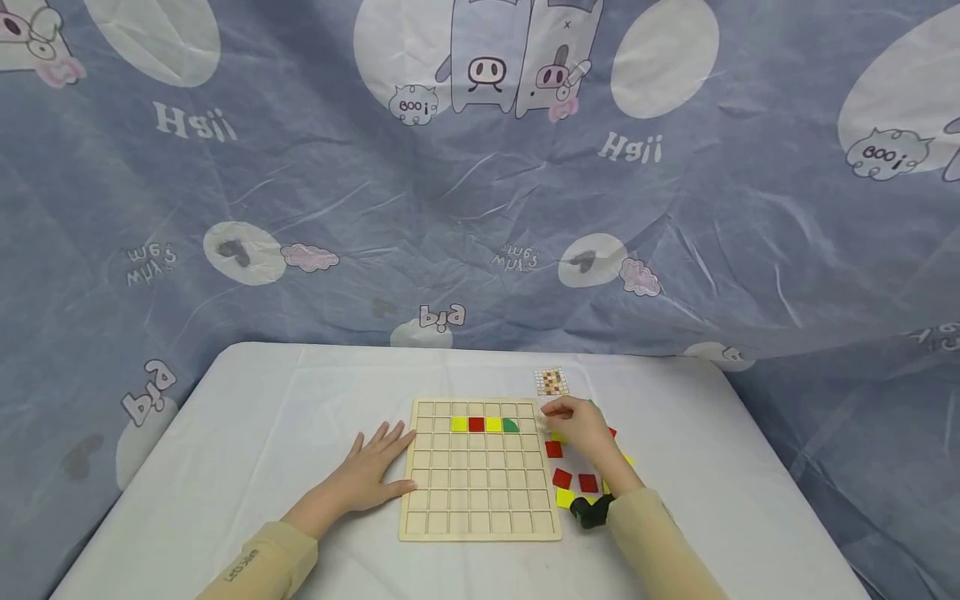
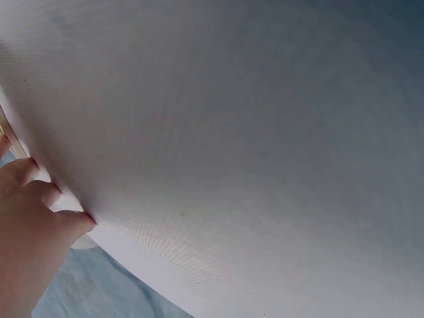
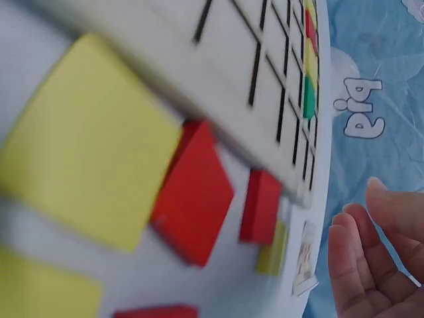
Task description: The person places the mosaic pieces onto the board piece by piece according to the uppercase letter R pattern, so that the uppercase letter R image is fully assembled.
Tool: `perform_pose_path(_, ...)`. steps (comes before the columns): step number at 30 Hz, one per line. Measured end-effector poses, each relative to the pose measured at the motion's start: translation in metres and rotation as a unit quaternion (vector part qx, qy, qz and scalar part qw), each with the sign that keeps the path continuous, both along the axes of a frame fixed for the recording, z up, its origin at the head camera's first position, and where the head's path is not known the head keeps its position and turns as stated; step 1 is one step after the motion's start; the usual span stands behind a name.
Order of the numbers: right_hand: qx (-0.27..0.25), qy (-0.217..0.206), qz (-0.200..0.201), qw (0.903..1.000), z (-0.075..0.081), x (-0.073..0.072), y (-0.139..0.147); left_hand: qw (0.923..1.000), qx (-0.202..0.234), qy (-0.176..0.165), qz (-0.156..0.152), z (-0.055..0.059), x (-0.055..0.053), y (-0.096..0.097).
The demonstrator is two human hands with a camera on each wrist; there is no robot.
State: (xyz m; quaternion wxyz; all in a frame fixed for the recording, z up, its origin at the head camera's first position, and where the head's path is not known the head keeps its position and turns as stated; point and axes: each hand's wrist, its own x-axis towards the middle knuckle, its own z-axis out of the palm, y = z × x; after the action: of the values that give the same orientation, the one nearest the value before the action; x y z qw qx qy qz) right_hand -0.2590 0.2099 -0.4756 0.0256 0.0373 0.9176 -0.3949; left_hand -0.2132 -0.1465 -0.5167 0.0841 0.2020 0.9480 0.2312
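A pale wooden grid board (image 1: pixel 480 501) lies on the white table. One of its upper rows holds a yellow square tile (image 1: pixel 459 425), a red square tile (image 1: pixel 476 425), another yellow one and a green quarter-round tile (image 1: pixel 510 426). My left hand (image 1: pixel 366 477) rests beside the board with spread fingers, fingertips and thumb at its left edge. Past the upper right edge of the board, my right hand (image 1: pixel 579 423) hovers over loose tiles. Its fingers are loosely bent, and the right wrist view shows a gap between thumb (image 3: pixel 379 189) and fingers, with no tile there.
Loose red tiles (image 1: pixel 562 478) and yellow tiles (image 1: pixel 565 498) lie scattered right of the board, partly hidden under the right hand and forearm. Behind them is a small printed pattern card (image 1: pixel 551 380). A black device (image 1: pixel 590 512) sits by the right sleeve. Patterned blue cloth (image 1: pixel 480 208) hangs behind the table.
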Motion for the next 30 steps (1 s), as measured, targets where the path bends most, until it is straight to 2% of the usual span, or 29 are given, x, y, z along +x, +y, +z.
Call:
perform_pose_path(3, 0.012, -0.004, 0.0, 0.9999, -0.004, 0.005, 0.008, 1.0, 0.003, -0.005, 0.001, 0.002, 0.001, 0.0)
perform_pose_path(7, 0.028, -0.03, 0.008, 0.9991, -0.013, 0.013, 0.016, 1.0, 0.005, -0.007, -0.001, 0.003, 0.0, 0.001)
perform_pose_path(11, 0.04, -0.038, 0.003, 0.9985, -0.017, 0.017, 0.019, 1.0, 0.005, -0.006, -0.001, 0.0, -0.001, 0.001)
perform_pose_path(30, 0.094, -0.064, 0.019, 0.9933, -0.018, 0.022, 0.012, 0.9998, 0.017, -0.007, 0.003, -0.002, -0.002, 0.0)
